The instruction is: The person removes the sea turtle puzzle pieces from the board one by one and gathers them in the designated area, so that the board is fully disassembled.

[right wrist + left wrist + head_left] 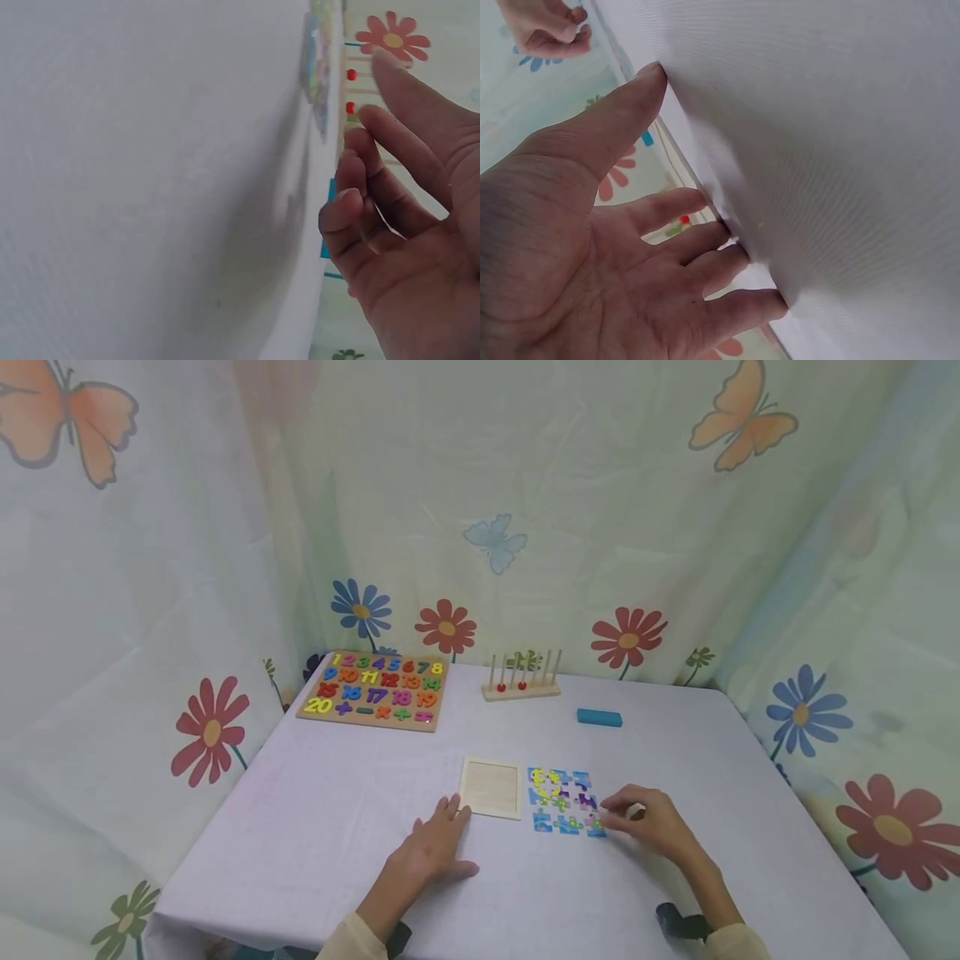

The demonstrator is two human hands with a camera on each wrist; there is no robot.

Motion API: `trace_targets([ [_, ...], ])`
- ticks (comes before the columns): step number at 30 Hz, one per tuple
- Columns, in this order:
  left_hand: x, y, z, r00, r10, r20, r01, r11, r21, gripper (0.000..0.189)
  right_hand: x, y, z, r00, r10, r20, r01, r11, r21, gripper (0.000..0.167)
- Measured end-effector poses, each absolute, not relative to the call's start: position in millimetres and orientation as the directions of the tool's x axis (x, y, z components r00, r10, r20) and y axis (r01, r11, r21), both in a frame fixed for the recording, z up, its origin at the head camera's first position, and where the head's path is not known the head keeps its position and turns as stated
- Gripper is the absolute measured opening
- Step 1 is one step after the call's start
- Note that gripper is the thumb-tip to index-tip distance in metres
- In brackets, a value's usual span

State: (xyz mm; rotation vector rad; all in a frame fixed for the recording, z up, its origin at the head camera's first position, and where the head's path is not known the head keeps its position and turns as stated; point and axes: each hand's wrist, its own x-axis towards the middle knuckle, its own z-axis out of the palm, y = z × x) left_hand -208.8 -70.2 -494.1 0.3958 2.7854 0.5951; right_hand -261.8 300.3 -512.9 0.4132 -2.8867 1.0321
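A square, light wooden puzzle tray (492,788) with a raised rim lies bare on the white tabletop. Just right of it, several colourful jigsaw pieces (566,825) are spread in loose rows with gaps between them. My left hand (427,852) rests on the cloth with fingers spread, their tips by the tray's lower left corner. At the right edge of the pieces hovers my right hand (656,820). In the right wrist view, its thumb and index finger stand apart with nothing visible between them, and the other fingers bend loosely.
A number board (367,722) with coloured numerals lies at the back left. Behind the tray stands a wooden peg rack (521,693) with red beads. A teal block (599,717) sits at the back right. Flowered curtains (562,527) surround the table.
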Motion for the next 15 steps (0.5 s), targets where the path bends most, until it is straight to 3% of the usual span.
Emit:
trace_targets([
  [7,-206.3,-74.9,-499.5,-0.925,0.33,-0.19,0.22,0.87,0.442,0.086,-254.2,296.2,-503.0,-0.956,-0.107,0.272,-0.255,0.763,-0.594,0.024],
  [15,-208.7,-82.9,-498.0,-0.931,0.316,-0.183,0.198,0.858,0.474,0.084,-267.2,271.7,-499.3,-0.903,-0.048,0.428,-0.291,0.8,-0.524,0.051],
])
